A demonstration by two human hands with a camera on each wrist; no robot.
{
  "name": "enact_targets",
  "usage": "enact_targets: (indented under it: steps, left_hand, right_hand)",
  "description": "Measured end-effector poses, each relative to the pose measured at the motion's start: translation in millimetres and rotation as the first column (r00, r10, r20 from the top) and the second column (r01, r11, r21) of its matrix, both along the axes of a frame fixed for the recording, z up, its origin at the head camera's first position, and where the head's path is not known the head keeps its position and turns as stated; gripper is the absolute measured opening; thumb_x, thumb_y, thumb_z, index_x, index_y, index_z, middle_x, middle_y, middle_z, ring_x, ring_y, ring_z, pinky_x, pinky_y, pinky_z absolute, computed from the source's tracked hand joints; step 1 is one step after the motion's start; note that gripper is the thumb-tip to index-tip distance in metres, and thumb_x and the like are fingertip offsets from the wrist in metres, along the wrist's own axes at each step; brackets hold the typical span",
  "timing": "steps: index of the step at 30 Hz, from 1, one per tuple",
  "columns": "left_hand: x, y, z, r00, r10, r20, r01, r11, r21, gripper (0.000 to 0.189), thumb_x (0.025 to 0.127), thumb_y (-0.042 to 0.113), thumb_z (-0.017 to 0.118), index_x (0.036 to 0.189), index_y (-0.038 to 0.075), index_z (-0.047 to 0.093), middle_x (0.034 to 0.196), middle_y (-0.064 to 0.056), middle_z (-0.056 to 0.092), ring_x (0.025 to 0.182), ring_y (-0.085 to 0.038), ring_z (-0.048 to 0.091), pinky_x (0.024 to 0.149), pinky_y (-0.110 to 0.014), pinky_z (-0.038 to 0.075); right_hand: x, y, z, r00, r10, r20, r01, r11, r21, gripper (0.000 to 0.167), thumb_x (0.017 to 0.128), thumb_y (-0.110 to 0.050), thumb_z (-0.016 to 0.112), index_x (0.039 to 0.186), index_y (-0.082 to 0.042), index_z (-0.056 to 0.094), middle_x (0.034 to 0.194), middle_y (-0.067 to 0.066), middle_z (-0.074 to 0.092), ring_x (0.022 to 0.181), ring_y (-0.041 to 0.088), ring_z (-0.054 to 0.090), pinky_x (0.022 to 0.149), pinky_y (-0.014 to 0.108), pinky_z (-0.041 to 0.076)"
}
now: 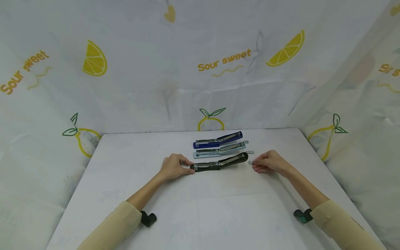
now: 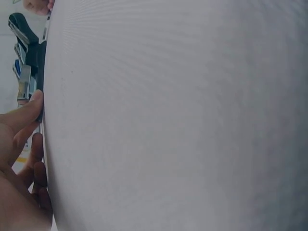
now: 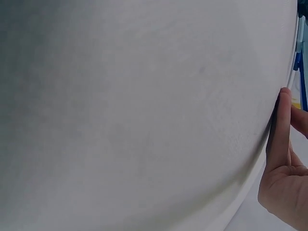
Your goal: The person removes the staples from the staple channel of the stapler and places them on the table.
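Observation:
Three staplers lie in a row, each with its top swung back. Nearest is a black stapler (image 1: 206,166); my left hand (image 1: 175,167) holds its left end between thumb and fingers. In the left wrist view, the thumb lies along the end of the black stapler (image 2: 40,72). Behind it are a light blue stapler (image 1: 207,153) and a dark blue stapler (image 1: 206,144). To the right of the black stapler, my right hand (image 1: 270,162) pinches a small grey staple strip (image 1: 251,162), its tip poking out from the fingers. That strip is hidden in the right wrist view.
Two more grey strips, one middle strip (image 1: 250,152) and one far strip (image 1: 246,141), lie at the right ends of the blue staplers. A white cloth covers the table (image 1: 200,208). A lemon-printed curtain (image 1: 140,104) stands behind its back edge.

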State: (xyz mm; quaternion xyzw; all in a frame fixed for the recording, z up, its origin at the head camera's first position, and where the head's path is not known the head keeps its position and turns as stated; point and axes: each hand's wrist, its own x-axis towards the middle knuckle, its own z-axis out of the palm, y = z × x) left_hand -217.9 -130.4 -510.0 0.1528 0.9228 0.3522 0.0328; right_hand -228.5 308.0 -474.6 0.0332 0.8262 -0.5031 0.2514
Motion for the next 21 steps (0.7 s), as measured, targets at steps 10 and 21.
enact_targets:
  steps: [10, 21]
  left_hand:
    - [-3.3, 0.9, -1.3, 0.999, -0.017, -0.032, 0.017, 1.000, -0.017, 0.029, 0.078, 0.043, 0.098, 0.102, 0.030, 0.087, 0.108, 0.007, 0.084, 0.094, -0.009, 0.067, 0.090, -0.043, 0.044]
    - [-2.5, -2.3, -6.6, 0.997, -0.057, -0.045, 0.056, 0.998, -0.014, 0.034, 0.080, 0.042, 0.097, 0.108, 0.027, 0.086, 0.096, 0.010, 0.077, 0.092, -0.008, 0.064, 0.089, -0.039, 0.045]
  right_hand:
    - [-2.8, 2.7, -1.7, 1.000, 0.014, -0.022, -0.014, 1.000, -0.006, 0.037, 0.105, -0.010, 0.069, 0.129, 0.019, 0.065, 0.096, 0.006, 0.084, 0.084, 0.009, 0.081, 0.078, 0.028, 0.066]
    - [-3.4, 11.8, 13.0, 0.983, -0.031, -0.183, 0.036, 0.999, 0.027, 0.039, 0.109, -0.015, 0.065, 0.131, 0.018, 0.065, 0.105, 0.013, 0.084, 0.087, 0.009, 0.081, 0.081, 0.028, 0.066]
